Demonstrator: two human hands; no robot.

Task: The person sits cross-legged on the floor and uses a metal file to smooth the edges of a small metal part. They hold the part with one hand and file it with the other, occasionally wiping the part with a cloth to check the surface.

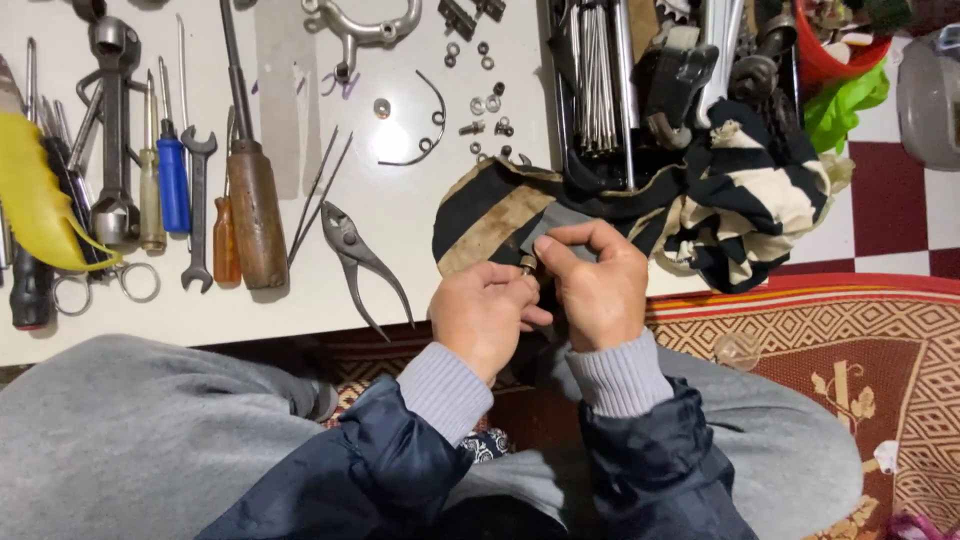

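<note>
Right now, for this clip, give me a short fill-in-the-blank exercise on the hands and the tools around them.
1. The left hand and right hand together pinch a small ____ part.
2. The screwdriver beside the open-ended spanner has a ____ handle.
3. The pliers lie to the ____ of both hands.
4. The striped cloth is black and ____.

Missing words: metal; blue; left; cream

Worn striped cloth (pixel 500 215), seemingly matt
</note>
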